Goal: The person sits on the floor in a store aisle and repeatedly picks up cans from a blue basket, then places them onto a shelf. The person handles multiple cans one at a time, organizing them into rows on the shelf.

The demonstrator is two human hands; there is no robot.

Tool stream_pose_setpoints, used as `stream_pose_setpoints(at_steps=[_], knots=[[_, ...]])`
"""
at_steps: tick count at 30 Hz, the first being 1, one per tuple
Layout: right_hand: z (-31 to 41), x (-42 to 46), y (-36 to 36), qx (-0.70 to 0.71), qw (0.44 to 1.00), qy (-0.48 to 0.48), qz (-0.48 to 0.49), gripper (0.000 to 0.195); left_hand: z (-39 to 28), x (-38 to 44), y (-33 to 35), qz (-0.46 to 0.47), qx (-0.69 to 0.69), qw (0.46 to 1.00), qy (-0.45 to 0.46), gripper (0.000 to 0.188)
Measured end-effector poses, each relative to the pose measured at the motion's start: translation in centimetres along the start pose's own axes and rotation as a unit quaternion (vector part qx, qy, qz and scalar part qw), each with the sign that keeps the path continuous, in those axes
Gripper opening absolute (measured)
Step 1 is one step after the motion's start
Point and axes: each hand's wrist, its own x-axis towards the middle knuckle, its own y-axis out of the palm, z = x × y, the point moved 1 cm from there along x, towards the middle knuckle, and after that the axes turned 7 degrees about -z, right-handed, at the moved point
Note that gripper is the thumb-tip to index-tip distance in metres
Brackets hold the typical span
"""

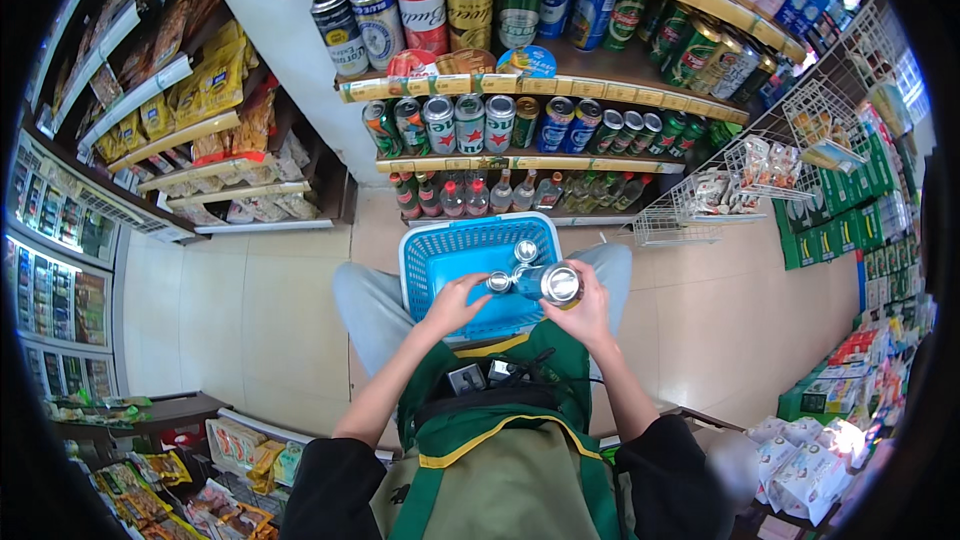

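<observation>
A blue plastic basket (442,315) lies between my knees, with several drink cans (526,250) standing in it. My right hand (589,307) is closed around a larger can (561,283) with a silver lid, held over the basket's right side. Beside a slim can (499,282) is my left hand (455,305), its thumb and forefinger spread near the lid; whether the fingertips touch it I cannot tell. Part of one more can is hidden behind the larger one.
Ahead stands a shelf unit (450,163) with rows of beer cans and glass bottles (500,193) at the bottom. Wire baskets (679,225) with small packets jut out at the right. Snack shelves (217,124) are at the left, and stacked green cartons (832,199) at the far right.
</observation>
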Motion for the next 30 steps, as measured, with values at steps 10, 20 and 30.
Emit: stream_pose_setpoints(at_steps=[10,20,30], knots=[[-2.6,-0.9,0.5,-0.057,0.998,-0.006,0.041,0.067,8.1,-3.7,2.6,0.029,-0.031,0.993,-0.11,0.04],[-6.1,-3.7,8.3,-0.004,0.988,0.013,0.153,0.066,3.9,-1.6,6.6,0.079,-0.003,0.996,-0.039,0.087],[-14.2,-2.1,15.0,-0.145,0.945,-0.017,0.292,0.063,14.0,-3.8,8.1,-0.009,-0.034,0.995,-0.09,0.063]])
